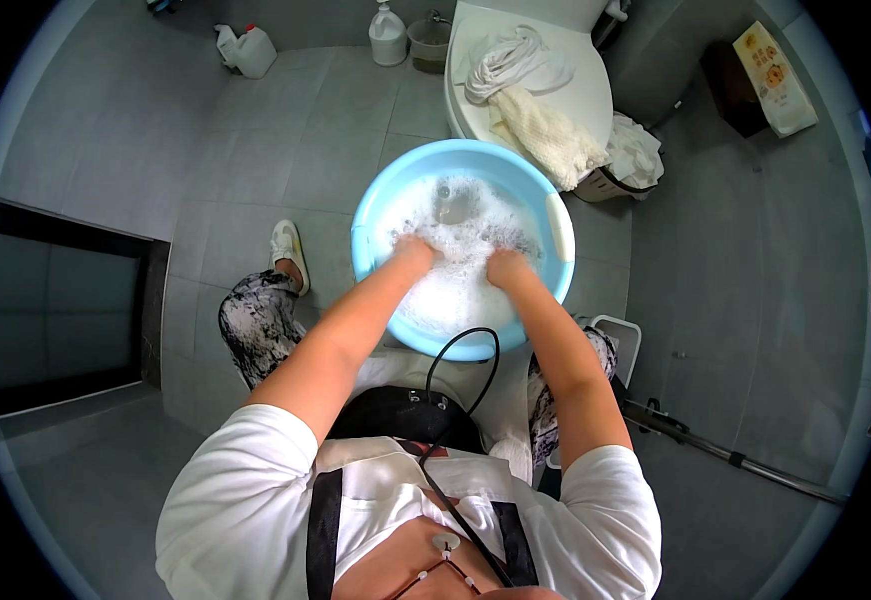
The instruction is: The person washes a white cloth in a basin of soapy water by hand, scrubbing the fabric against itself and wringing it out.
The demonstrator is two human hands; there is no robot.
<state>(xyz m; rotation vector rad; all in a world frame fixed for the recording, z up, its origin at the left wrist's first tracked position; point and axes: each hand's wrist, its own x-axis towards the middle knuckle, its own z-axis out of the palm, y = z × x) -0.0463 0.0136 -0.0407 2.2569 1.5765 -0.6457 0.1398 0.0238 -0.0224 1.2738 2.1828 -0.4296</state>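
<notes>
A round light-blue basin point(464, 151) full of water and thick white suds point(451, 295) stands before me, between my legs. Both my hands dip into the foam near its middle, a short way apart. My left hand point(416, 253) is curled, its fingertips sunk in the suds. Opposite it, my right hand point(506, 267) is bent the same way, fingers also covered. A whitish mass lies between them; foam hides whether it is cloth, and what the hands grip cannot be made out.
Beyond the basin, a white cloth point(516, 62) and a cream knitted garment point(548, 135) lie on the closed toilet lid point(588, 80). A lined waste bin point(611, 185) stands beside it. A pump bottle point(388, 38), a small bucket point(430, 45) and a white jug point(250, 52) line the far wall.
</notes>
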